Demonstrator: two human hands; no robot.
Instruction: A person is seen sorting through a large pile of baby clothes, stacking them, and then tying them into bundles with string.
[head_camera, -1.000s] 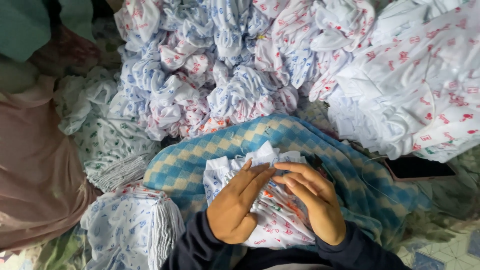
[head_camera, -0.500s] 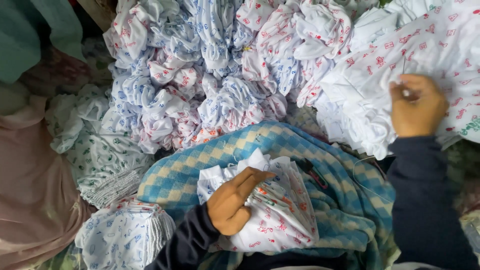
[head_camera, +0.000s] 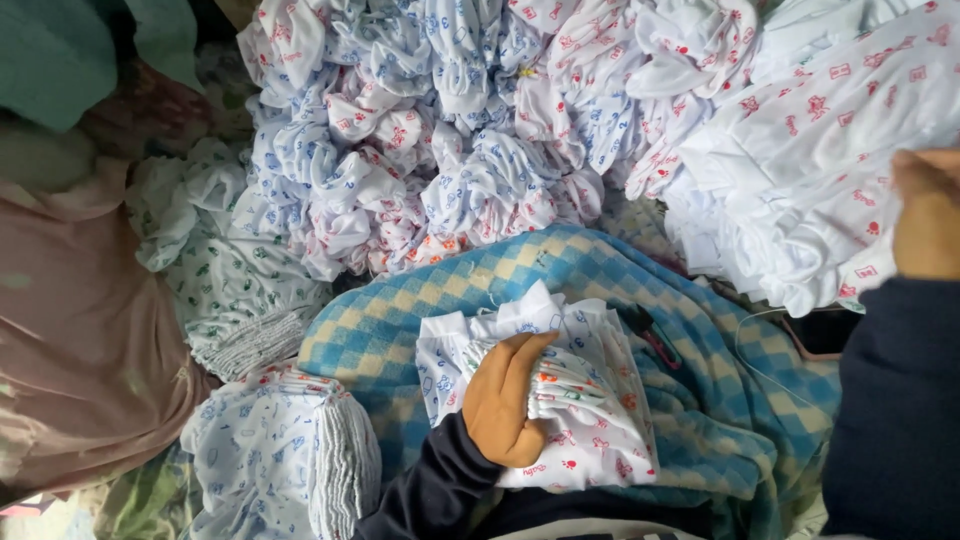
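While the far left of the view is filled by a dull pink cloth (head_camera: 70, 330) and a green cloth (head_camera: 80, 50) above it, a neat stack of folded white garments with blue print (head_camera: 285, 455) lies at the lower left, its folded edges facing to the right. Just above it sits a small heap of white garments with green print (head_camera: 225, 270). A blue and yellow checkered blanket (head_camera: 400, 320) covers the person's lap in the middle, and on it rests the folded white garment (head_camera: 580, 400) with small red and blue prints; its long axis runs from the upper left to the lower right, and its gathered, ribbed end points toward the left hand (head_camera: 505, 400). This hand lies on the garment with the fingers curled around the gathered end, gripping it. Behind the blanket a big loose pile of crumpled blue-printed garments (head_camera: 420, 130) spreads across the top. To the right of it is a pile of white garments with red print (head_camera: 800, 160). At the right edge the right hand (head_camera: 925, 215) touches this red-printed pile and seems to pinch its cloth, but it is cut by the edge, so I cannot tell its grip for sure.
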